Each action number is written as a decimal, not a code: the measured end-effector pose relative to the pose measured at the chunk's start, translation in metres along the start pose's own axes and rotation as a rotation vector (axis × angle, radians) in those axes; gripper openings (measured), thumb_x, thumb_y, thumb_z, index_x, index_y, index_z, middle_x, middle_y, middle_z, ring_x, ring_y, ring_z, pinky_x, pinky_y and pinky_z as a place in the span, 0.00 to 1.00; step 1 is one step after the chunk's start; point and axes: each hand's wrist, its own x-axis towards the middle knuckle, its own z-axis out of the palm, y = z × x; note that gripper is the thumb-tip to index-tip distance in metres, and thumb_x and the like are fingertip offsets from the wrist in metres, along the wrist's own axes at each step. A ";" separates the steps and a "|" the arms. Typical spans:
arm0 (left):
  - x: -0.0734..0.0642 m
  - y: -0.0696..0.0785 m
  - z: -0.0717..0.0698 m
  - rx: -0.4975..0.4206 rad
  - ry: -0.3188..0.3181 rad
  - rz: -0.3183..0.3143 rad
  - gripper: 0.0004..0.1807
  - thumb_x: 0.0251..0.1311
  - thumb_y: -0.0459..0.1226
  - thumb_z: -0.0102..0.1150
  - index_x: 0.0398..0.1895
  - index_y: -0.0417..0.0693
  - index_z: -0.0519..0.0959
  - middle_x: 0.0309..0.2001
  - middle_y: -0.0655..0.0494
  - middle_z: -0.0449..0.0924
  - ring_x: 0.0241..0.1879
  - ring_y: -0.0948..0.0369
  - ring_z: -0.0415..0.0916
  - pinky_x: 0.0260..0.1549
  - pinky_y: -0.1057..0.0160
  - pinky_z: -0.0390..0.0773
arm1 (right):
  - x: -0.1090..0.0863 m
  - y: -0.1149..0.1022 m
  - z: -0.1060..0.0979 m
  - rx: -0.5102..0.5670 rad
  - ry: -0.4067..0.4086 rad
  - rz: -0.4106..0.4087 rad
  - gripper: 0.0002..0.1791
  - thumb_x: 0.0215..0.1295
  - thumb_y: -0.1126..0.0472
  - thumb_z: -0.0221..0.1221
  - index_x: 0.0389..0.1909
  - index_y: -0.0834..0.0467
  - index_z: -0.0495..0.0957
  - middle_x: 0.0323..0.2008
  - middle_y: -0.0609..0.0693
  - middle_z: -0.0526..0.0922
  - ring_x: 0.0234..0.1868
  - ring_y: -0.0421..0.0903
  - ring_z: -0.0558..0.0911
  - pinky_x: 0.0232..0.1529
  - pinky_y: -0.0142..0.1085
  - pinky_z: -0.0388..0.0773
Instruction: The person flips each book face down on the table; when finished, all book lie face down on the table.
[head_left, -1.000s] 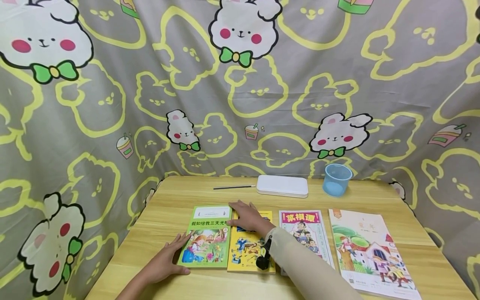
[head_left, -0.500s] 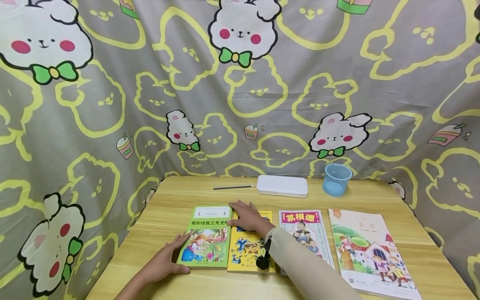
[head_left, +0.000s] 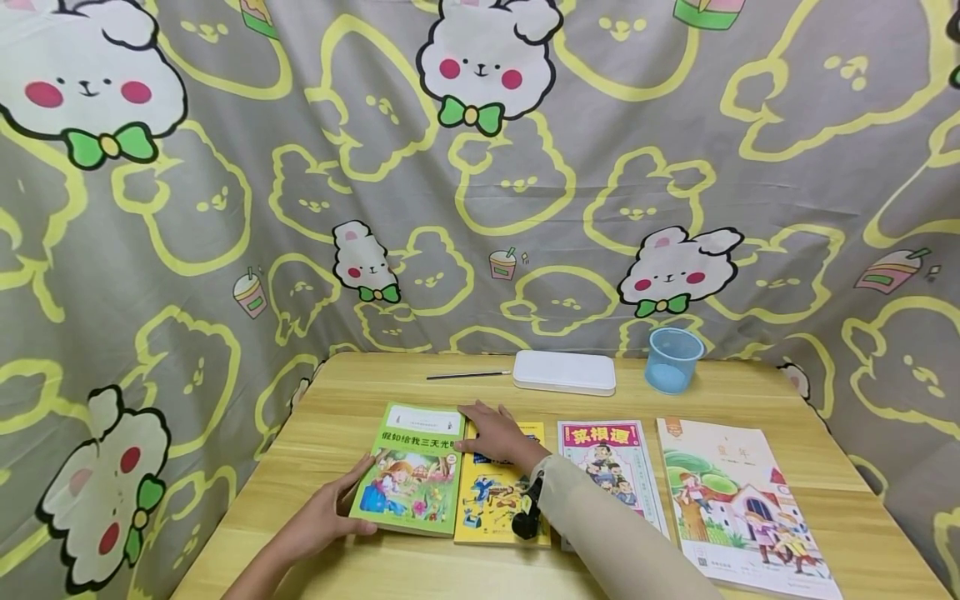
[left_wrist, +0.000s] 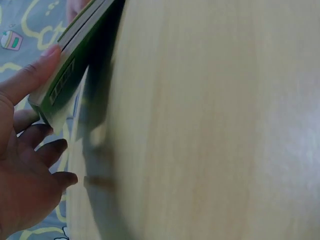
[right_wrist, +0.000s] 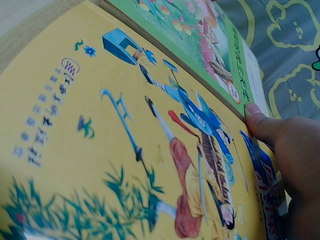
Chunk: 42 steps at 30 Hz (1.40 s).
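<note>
A green picture-covered book [head_left: 411,479] lies at the left of the row in the head view, its left side tilted up off the table. At its left edge, my left hand [head_left: 318,512] grips it; the left wrist view shows the thumb [left_wrist: 37,75] along the book's edge and the other fingers below. My right hand [head_left: 495,433] lies over the top of a yellow book [head_left: 495,500], its thumb [right_wrist: 262,125] touching the green book's right edge. In the right wrist view its other fingers are mostly hidden.
Right of the yellow book lie a pink-and-white comic book [head_left: 603,467] and a larger white book [head_left: 750,517]. Behind them are a thin brush [head_left: 468,375], a white case [head_left: 564,372] and a blue cup [head_left: 673,360]. A patterned curtain [head_left: 525,217] surrounds the wooden table [head_left: 277,450].
The left hand has raised the green book's left side, so the book has gone from flat to tilted and shifted slightly left and up in view. The right hand has stayed in place.
</note>
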 end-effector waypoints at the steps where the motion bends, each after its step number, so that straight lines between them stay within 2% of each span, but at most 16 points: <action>1: 0.000 0.001 0.000 -0.015 -0.004 0.009 0.63 0.47 0.42 0.81 0.83 0.46 0.51 0.83 0.41 0.39 0.80 0.41 0.35 0.74 0.40 0.43 | 0.000 0.000 0.000 0.003 -0.001 -0.001 0.43 0.70 0.40 0.63 0.80 0.53 0.61 0.78 0.54 0.64 0.81 0.55 0.54 0.80 0.61 0.41; 6: 0.000 0.006 0.000 -0.068 -0.002 0.039 0.62 0.50 0.41 0.80 0.84 0.46 0.49 0.83 0.44 0.36 0.80 0.40 0.36 0.74 0.43 0.46 | -0.001 -0.002 -0.002 0.008 0.001 -0.002 0.43 0.70 0.40 0.63 0.80 0.54 0.61 0.78 0.54 0.64 0.81 0.55 0.55 0.79 0.61 0.41; 13: -0.001 0.017 0.001 -0.069 0.024 0.048 0.62 0.51 0.42 0.80 0.83 0.45 0.49 0.84 0.46 0.37 0.80 0.42 0.42 0.74 0.47 0.48 | -0.002 -0.002 -0.002 0.012 -0.001 0.004 0.44 0.70 0.40 0.63 0.80 0.54 0.60 0.78 0.54 0.64 0.81 0.55 0.54 0.80 0.61 0.41; 15: -0.002 0.020 0.001 -0.067 0.032 0.051 0.62 0.51 0.42 0.80 0.83 0.45 0.49 0.84 0.46 0.38 0.80 0.42 0.44 0.75 0.55 0.53 | -0.002 -0.003 -0.002 0.017 -0.001 0.006 0.44 0.70 0.40 0.63 0.80 0.53 0.60 0.78 0.54 0.64 0.82 0.55 0.54 0.80 0.61 0.41; 17: -0.002 0.023 0.002 -0.076 0.040 0.058 0.61 0.51 0.41 0.80 0.83 0.45 0.50 0.84 0.47 0.38 0.80 0.43 0.45 0.72 0.67 0.57 | -0.001 -0.002 -0.001 0.011 0.000 0.008 0.44 0.70 0.40 0.63 0.80 0.53 0.60 0.78 0.54 0.64 0.81 0.55 0.54 0.80 0.60 0.41; 19: -0.003 0.026 0.003 -0.089 0.049 0.073 0.61 0.50 0.40 0.80 0.83 0.46 0.50 0.84 0.49 0.39 0.80 0.45 0.45 0.67 0.78 0.58 | -0.001 -0.002 -0.001 0.003 -0.001 0.012 0.44 0.70 0.40 0.63 0.80 0.53 0.60 0.78 0.53 0.64 0.82 0.54 0.54 0.80 0.60 0.41; 21: -0.004 0.029 0.004 -0.099 0.051 0.100 0.60 0.51 0.40 0.80 0.83 0.45 0.51 0.84 0.48 0.39 0.80 0.46 0.43 0.63 0.83 0.57 | 0.000 -0.001 0.000 -0.006 -0.001 0.015 0.44 0.70 0.39 0.63 0.80 0.52 0.60 0.78 0.53 0.64 0.82 0.54 0.54 0.80 0.60 0.42; 27: -0.005 0.039 0.008 -0.134 0.064 0.167 0.57 0.52 0.36 0.79 0.82 0.43 0.53 0.84 0.47 0.39 0.79 0.45 0.43 0.63 0.83 0.60 | 0.001 -0.001 0.000 0.006 -0.002 0.018 0.44 0.69 0.40 0.63 0.80 0.52 0.60 0.78 0.53 0.64 0.82 0.54 0.54 0.80 0.60 0.41; 31: -0.005 0.045 0.011 -0.165 0.072 0.177 0.57 0.51 0.33 0.78 0.82 0.43 0.53 0.84 0.48 0.39 0.79 0.44 0.46 0.62 0.82 0.62 | 0.001 -0.001 -0.001 0.010 -0.003 0.013 0.44 0.69 0.40 0.64 0.80 0.53 0.60 0.78 0.53 0.65 0.82 0.54 0.54 0.80 0.60 0.42; 37: -0.005 0.048 0.014 -0.164 0.085 0.179 0.58 0.51 0.33 0.78 0.82 0.43 0.52 0.84 0.49 0.40 0.76 0.38 0.57 0.60 0.80 0.66 | 0.003 0.001 0.000 0.005 -0.013 0.012 0.45 0.70 0.41 0.64 0.81 0.54 0.59 0.78 0.54 0.64 0.82 0.55 0.53 0.80 0.61 0.41; 42: -0.004 0.051 0.018 -0.174 0.106 0.187 0.58 0.50 0.31 0.78 0.82 0.41 0.53 0.84 0.47 0.39 0.75 0.42 0.58 0.61 0.79 0.67 | 0.005 0.001 -0.001 -0.003 -0.041 0.013 0.45 0.71 0.41 0.62 0.82 0.52 0.56 0.79 0.52 0.62 0.82 0.54 0.51 0.80 0.61 0.39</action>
